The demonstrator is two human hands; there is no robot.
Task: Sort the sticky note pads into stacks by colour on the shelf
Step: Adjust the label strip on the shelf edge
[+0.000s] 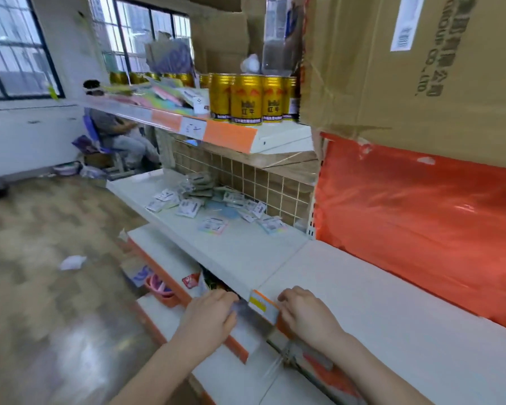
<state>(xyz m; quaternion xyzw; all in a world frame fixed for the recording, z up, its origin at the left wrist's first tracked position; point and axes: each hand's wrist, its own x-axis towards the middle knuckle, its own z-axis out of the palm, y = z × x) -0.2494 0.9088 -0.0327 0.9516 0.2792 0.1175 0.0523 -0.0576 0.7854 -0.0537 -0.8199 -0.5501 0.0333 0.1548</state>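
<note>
White shelf (240,249), scattered sticky note pads (214,225)

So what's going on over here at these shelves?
A person is meant to sort sticky note pads by colour, but none look stacked yet: the packets lie scattered on the white middle shelf. Both hands are at that shelf's front edge, the left hand and right hand on either side of an orange and yellow price label. Gold cans stand on the shelf above.
</note>
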